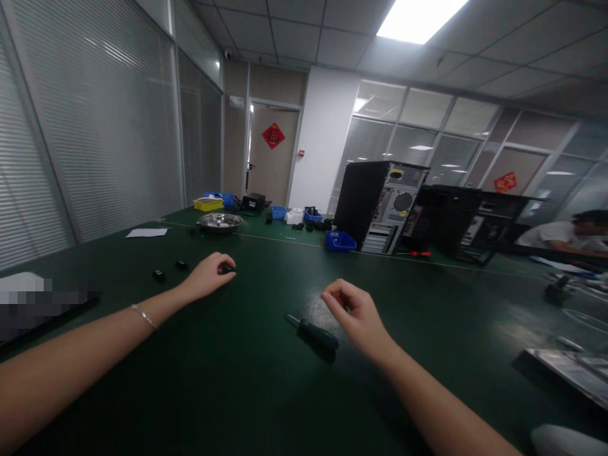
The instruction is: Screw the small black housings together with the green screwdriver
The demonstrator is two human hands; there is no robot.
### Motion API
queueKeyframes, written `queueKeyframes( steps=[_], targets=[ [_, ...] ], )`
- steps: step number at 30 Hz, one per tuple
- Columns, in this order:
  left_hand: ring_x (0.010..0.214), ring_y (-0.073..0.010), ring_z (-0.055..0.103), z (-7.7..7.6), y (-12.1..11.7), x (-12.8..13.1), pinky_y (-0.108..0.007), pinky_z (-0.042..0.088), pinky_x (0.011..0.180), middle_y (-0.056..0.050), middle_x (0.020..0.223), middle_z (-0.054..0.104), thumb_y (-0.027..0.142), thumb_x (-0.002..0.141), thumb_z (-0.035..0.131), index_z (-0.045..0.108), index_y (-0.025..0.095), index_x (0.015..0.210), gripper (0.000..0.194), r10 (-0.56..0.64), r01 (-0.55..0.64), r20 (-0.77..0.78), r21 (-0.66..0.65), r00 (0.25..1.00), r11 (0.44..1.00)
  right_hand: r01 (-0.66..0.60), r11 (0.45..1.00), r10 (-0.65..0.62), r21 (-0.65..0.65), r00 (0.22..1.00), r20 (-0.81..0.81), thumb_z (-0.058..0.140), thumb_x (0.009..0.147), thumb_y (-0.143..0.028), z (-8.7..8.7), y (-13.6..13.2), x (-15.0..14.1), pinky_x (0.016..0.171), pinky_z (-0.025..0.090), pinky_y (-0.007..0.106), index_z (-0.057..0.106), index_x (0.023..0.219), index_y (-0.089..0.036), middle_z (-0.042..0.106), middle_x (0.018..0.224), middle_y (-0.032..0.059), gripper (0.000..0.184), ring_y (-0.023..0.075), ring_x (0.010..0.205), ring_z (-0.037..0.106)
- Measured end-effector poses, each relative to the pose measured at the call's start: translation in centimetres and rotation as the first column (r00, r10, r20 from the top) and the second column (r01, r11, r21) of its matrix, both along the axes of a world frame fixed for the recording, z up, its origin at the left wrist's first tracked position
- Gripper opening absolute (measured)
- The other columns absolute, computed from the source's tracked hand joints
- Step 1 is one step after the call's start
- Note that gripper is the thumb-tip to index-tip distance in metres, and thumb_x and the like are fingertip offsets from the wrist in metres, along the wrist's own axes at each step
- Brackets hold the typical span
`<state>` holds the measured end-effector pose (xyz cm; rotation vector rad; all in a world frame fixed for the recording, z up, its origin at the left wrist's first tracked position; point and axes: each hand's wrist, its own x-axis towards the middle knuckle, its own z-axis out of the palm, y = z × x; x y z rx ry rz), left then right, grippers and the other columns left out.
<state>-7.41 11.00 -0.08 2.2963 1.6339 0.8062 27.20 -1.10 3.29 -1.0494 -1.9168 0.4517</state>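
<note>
My left hand (212, 273), with a thin bracelet on its wrist, is curled around a small black part (228, 269), low over the green tabletop. Two similar small dark parts, one (159, 275) nearer me and one (181, 265) farther off, lie to its left. My right hand (354, 310) has its thumb and forefinger pinched together; whatever may be between them is too small or hidden to make out. Just left of and below it, a screwdriver (317, 334) with a dark green handle lies on the table, tip pointing left and away.
A metal dish (220, 221), a white paper (147, 233) and a yellow bin (208, 204) stand farther left. Behind are a blue bin (341, 240) and a black computer tower (375, 206). At right are a metal piece (570, 370) and another person (560, 234).
</note>
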Motion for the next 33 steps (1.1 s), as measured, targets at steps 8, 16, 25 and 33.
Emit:
queueKeyframes(
  steps=[8,16,25,33],
  targets=[
    [0.097,-0.0336,0.063,1.4,8.1,-6.0,-0.037,0.049,0.080,-0.010,0.097,0.068,0.041,0.059,0.073,0.067,0.018,0.080,0.031,0.205,-0.213,-0.091,-0.089,0.974,0.973,-0.047,0.999,0.046,0.003,0.991,0.123,0.054,0.095,-0.027,-0.5,-0.3,-0.9,0.059,0.039,0.026,0.062,0.085,-0.019,0.053,0.072,-0.0006,0.016,0.0143,0.064,0.049],
    [0.100,-0.0312,0.064,1.5,9.4,-8.0,-0.033,0.050,0.080,-0.009,0.102,0.071,0.042,0.058,0.078,0.067,0.017,0.088,0.040,0.233,-0.251,-0.114,-0.181,0.966,0.951,-0.027,0.999,0.025,0.024,0.993,0.112,0.053,0.095,-0.029,-0.2,-0.3,-0.7,0.058,0.039,0.027,0.062,0.084,-0.019,0.052,0.070,-0.0002,0.018,0.0146,0.063,0.049],
    [0.108,-0.0252,0.057,3.7,3.5,-13.8,-0.030,0.044,0.089,-0.012,0.120,0.063,0.063,0.085,0.052,0.057,0.007,0.120,0.066,0.217,-0.223,-0.054,-0.219,0.975,0.950,0.096,0.992,-0.041,0.079,0.850,-0.525,0.056,0.093,-0.040,3.2,0.1,2.4,0.043,0.024,0.023,0.043,0.069,-0.023,0.031,0.058,-0.0068,0.032,0.0106,0.046,0.029],
    [0.098,-0.0257,0.061,0.8,-0.3,-14.0,-0.026,0.047,0.076,-0.007,0.108,0.066,0.066,0.066,0.068,0.055,0.013,0.114,0.073,0.278,-0.288,-0.073,-0.252,0.958,0.924,0.033,0.991,-0.064,-0.129,0.967,-0.248,0.057,0.091,-0.047,1.2,1.6,2.6,0.044,0.023,0.024,0.037,0.058,-0.022,0.031,0.053,-0.0069,0.046,0.0096,0.046,0.029]
  ],
)
